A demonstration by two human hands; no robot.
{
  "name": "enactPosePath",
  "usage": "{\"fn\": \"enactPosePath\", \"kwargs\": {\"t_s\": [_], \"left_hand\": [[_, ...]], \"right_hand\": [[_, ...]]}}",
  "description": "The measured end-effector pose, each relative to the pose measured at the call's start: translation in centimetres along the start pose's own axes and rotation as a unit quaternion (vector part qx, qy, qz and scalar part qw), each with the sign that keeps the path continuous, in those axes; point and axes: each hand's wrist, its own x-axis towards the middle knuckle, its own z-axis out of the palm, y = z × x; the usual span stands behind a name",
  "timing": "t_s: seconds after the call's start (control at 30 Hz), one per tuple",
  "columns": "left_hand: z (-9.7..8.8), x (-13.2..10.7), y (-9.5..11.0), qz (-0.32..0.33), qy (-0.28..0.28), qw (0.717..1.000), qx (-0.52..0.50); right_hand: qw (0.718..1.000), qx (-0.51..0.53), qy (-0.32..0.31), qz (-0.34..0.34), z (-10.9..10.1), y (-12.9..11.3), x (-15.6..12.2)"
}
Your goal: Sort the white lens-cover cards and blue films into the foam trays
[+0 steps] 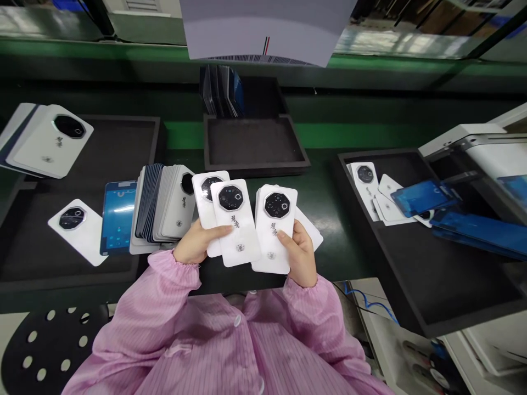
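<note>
White phone back covers (239, 241) are up in both hands, in front of the middle tray (252, 144). The left hand (195, 241) pinches two of them, spread like playing cards, with its thumb on the top one. The right hand (302, 255) is closed on a small bunch, and part of one cover pokes out at the side. I cannot count that bunch.

It looks like the work is partway along. Some covers are in the hands, and many more are not. Left of the middle tray stands a tight stack (164, 203) of white and dark blue covers, next to a blue phone panel (119, 216) and one loose cover (72, 233). Farther left is a pile (49, 145) of white ones, by the left tray (123, 148). Right of the middle tray, the right tray (453, 288) has a few more white covers and some blue panels (424, 198), all mixed up. I cannot tell which ones are finished.

Behind the middle tray, a row of thin panels (220, 93) stands in a dark box (263, 99).

Everything is on a dark green counter (327, 192). Past the middle tray is a white board (267, 24) with a black line and a red line. In front of it and far left is a black seat (45, 345) with round holes.
</note>
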Motion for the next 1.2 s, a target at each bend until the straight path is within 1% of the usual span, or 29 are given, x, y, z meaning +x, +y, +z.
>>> {"fn": "enactPosePath", "kwargs": {"t_s": [0.2, 0.37, 0.6, 0.8, 0.9, 1.07, 1.2], "left_hand": [[0.0, -0.1, -0.6, 0.031, -0.019, 0.999, 0.020], [0.2, -0.3, -0.9, 0.051, -0.032, 0.997, 0.051], [0.0, -0.5, -1.0, 0.075, -0.052, 0.995, 0.051], [-0.1, -0.7, -1.1, 0.077, -0.036, 0.992, 0.094], [-0.2, -0.8, -1.0, 0.080, -0.046, 0.989, 0.111], [-0.3, -0.9, -1.2, 0.106, -0.070, 0.983, 0.129], [-0.4, -0.9, -1.3, 0.102, -0.062, 0.983, 0.143]], "right_hand": [[1.000, 0.002, 0.000, 0.005, 0.4, -0.2, 0.0], [1.000, 0.002, -0.011, -0.015, 0.9, -0.6, 0.2], [1.000, 0.006, -0.018, -0.022, 1.5, -0.8, 0.4], [0.999, 0.023, -0.010, -0.026, 1.3, -0.5, 0.5], [0.999, 0.023, 0.003, -0.035, 1.2, -0.5, 0.6], [0.998, 0.032, 0.020, -0.043, 1.1, -0.4, 0.7], [0.999, 0.032, 0.017, -0.037, 1.0, -0.2, 0.8]]}}
